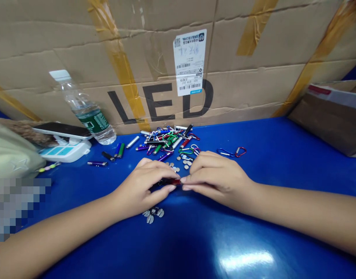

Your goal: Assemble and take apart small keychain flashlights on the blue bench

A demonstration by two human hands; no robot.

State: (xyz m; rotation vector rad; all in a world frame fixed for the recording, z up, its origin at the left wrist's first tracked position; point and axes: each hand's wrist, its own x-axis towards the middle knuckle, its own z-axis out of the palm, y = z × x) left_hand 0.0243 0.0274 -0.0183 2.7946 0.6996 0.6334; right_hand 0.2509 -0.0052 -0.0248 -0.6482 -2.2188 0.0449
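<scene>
My left hand and my right hand meet at the middle of the blue table, fingers pinched together on a small dark red keychain flashlight held between them. Just beyond my fingertips lie several small round button batteries. Under my left palm, on the near side, sit a few silver end caps. A heap of coloured keychain flashlights and carabiner clips lies farther back.
A large cardboard box marked "LED" walls off the back. A clear water bottle stands at left beside a phone on a white power strip and a beige bag. Two loose carabiners lie right of the heap.
</scene>
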